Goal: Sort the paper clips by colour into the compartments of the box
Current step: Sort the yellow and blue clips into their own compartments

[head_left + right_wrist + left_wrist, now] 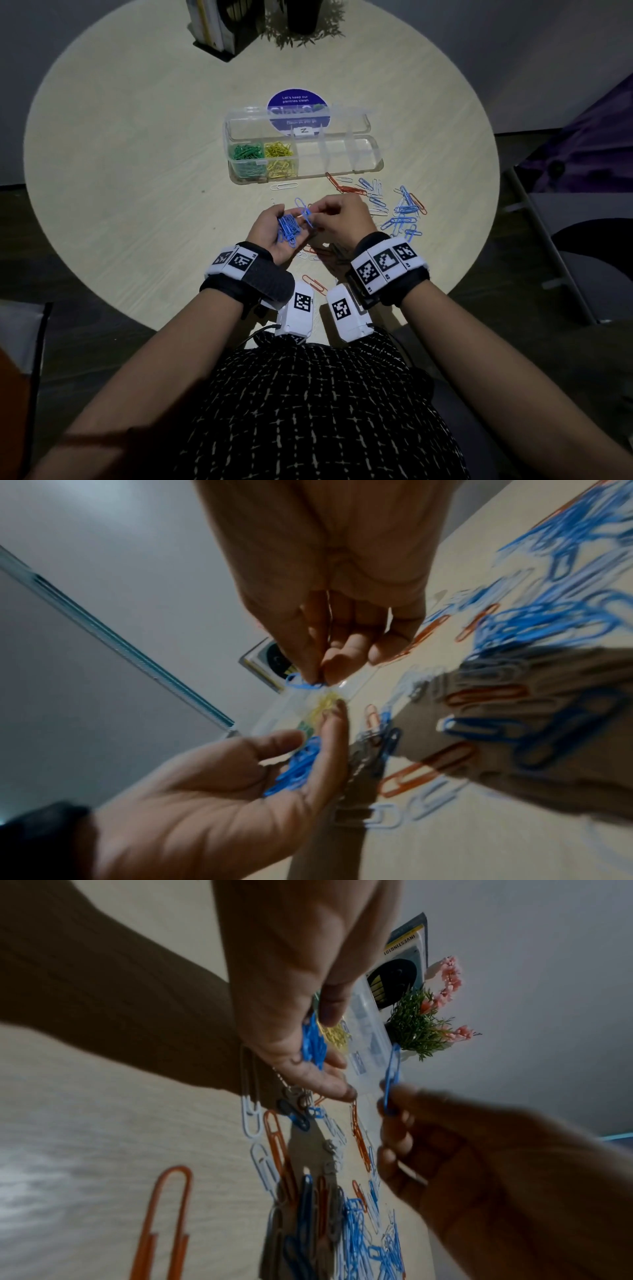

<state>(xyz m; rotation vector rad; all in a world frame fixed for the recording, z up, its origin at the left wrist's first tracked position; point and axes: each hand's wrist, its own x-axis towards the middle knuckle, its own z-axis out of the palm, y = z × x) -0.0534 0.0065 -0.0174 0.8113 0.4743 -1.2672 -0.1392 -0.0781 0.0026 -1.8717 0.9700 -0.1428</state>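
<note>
A clear compartment box [342,171] lies open mid-table, with green clips [247,152] in its leftmost compartment and yellow clips [279,150] in the one beside it; the others look empty. My left hand [277,222] is palm up in front of the box, and a bunch of blue clips [289,228] lies in its cupped palm [205,791]. My right hand [318,214] pinches a single blue clip [305,212] by thumb and forefinger just above that palm. The pinched clip [392,1074] stands upright in the left wrist view. Loose blue, white and red clips [400,212] are scattered to the right.
More red and white clips [313,282] lie under and behind my wrists near the table's front edge. A round blue sticker [297,102] sits behind the box. A book stand [219,27] and a potted plant [303,17] stand at the far edge.
</note>
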